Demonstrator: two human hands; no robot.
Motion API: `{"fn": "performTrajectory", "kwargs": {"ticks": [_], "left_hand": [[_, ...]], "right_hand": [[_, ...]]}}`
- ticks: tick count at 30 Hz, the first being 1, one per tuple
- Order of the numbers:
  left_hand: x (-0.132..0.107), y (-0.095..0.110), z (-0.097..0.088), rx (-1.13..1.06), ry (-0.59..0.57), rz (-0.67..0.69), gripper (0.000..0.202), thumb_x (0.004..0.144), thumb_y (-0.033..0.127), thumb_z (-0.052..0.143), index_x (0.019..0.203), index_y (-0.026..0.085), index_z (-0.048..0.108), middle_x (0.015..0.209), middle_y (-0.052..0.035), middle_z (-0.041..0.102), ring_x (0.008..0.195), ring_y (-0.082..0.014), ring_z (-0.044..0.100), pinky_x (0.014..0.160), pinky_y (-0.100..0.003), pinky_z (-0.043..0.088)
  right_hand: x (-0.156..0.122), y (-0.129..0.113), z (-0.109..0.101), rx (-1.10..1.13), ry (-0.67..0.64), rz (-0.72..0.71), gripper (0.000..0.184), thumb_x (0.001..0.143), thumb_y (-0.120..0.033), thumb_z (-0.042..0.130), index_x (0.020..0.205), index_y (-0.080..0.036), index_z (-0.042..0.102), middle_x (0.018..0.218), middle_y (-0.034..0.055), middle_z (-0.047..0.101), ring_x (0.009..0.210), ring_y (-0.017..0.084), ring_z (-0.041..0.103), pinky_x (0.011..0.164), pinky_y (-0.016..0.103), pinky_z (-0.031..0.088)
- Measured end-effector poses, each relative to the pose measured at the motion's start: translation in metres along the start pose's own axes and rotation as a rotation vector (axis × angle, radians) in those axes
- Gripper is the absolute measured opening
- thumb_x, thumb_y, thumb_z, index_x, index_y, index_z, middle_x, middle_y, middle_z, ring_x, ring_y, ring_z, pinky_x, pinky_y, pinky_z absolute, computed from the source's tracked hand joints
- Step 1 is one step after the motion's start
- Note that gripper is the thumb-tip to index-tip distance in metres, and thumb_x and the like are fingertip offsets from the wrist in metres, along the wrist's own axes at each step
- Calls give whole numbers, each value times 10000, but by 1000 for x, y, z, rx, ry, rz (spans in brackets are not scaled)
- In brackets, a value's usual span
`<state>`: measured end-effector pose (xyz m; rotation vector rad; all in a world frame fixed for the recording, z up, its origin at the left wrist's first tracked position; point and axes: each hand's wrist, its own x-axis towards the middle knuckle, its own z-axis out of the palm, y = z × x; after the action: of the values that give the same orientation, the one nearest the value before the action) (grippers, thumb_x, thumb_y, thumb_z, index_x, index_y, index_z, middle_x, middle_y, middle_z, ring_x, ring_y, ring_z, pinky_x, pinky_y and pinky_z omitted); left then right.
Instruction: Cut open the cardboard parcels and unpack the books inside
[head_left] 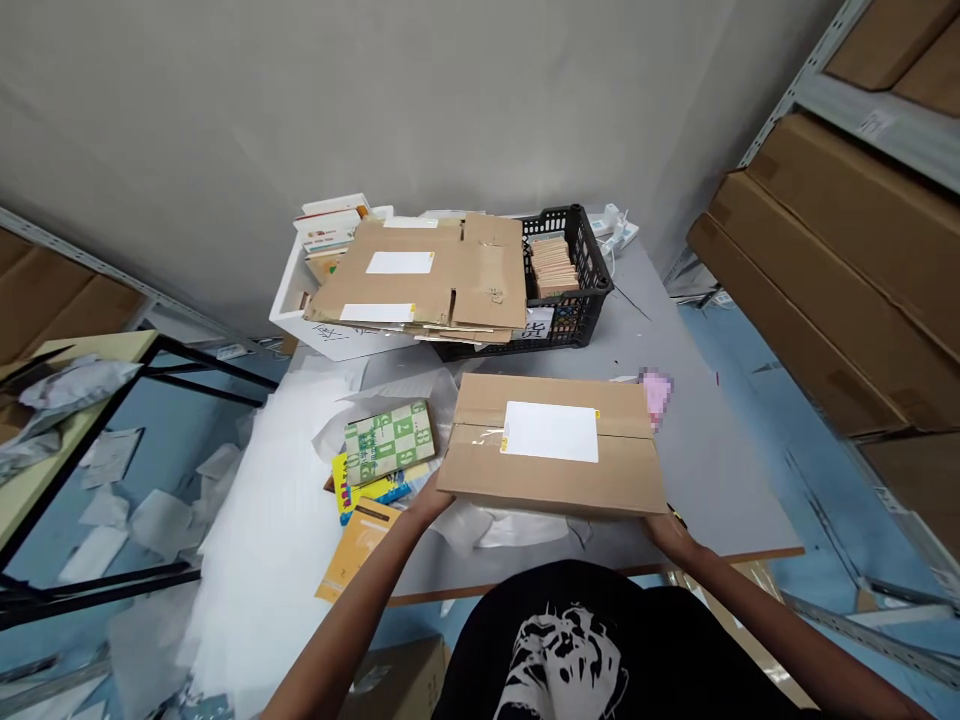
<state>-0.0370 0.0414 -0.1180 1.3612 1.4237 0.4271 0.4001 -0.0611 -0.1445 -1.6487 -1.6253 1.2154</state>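
A sealed brown cardboard box [555, 445] with a white label and clear tape is lifted a little above the grey table [697, 470]. My left hand [429, 503] grips its near left corner from underneath. My right hand [670, 535] holds the near right corner, fingers mostly hidden under the box. Left of the box lie a green checked book [388, 441], a yellow book [367, 490] and an orange booklet [358, 548] on white packing foam [277, 520].
Flattened cardboard sheets [427, 275] rest across a white bin [330, 335] and a black plastic crate [577, 290] holding brown packets at the table's back. Shelves with large cartons [847, 240] stand on the right. A black frame [112, 480] and scattered papers lie left.
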Motion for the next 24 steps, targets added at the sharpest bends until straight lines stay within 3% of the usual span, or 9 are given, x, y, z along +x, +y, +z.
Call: {"fn": "performTrajectory", "kwargs": {"ticks": [4, 9, 13, 16, 20, 24], "left_hand": [[12, -6, 1, 66, -54, 23, 240, 648, 142, 544, 835, 207, 679, 1098, -78, 689, 1247, -320, 459, 1144, -448, 235], [11, 3, 5, 71, -64, 35, 231, 714, 186, 488, 841, 199, 679, 1014, -73, 703, 1130, -302, 546, 1054, -441, 354], [-3, 21, 14, -54, -76, -1, 407, 874, 371, 359, 1111, 194, 640, 1100, -75, 685, 1034, -268, 595, 902, -418, 476], [-12, 34, 26, -290, -91, -1, 548, 923, 526, 274, 1366, 254, 446, 1290, -77, 595, 1167, -253, 538, 935, -411, 465], [-8, 37, 42, -366, -61, 26, 659, 887, 621, 342, 1454, 288, 314, 1444, -78, 458, 1338, -253, 383, 1076, -420, 343], [-3, 19, 41, -337, -58, -46, 764, 834, 707, 353, 1469, 285, 297, 1529, -73, 330, 1394, -290, 296, 1090, -437, 323]], "right_hand": [[-14, 11, 4, -39, 68, 39, 279, 721, -280, 477, 898, -253, 691, 1077, 81, 709, 1137, 301, 590, 1051, 471, 405], [-15, 4, 3, 48, 165, 65, 279, 730, -359, 498, 859, -238, 712, 1047, 76, 722, 1129, 320, 598, 1042, 508, 407], [-20, -14, -3, 330, 201, 214, 340, 779, -444, 521, 930, -213, 720, 1049, 82, 724, 1033, 312, 644, 958, 508, 479], [-30, -28, -5, 539, 300, 313, 433, 793, -533, 544, 1063, -226, 685, 1166, 76, 681, 1072, 297, 626, 923, 482, 513], [-43, -36, 10, 615, 401, 395, 560, 749, -623, 593, 1201, -294, 609, 1284, 59, 606, 1189, 304, 554, 907, 472, 527], [-50, -38, 30, 633, 323, 428, 658, 717, -658, 603, 1283, -329, 541, 1272, 66, 606, 1183, 307, 557, 913, 492, 508]]}}
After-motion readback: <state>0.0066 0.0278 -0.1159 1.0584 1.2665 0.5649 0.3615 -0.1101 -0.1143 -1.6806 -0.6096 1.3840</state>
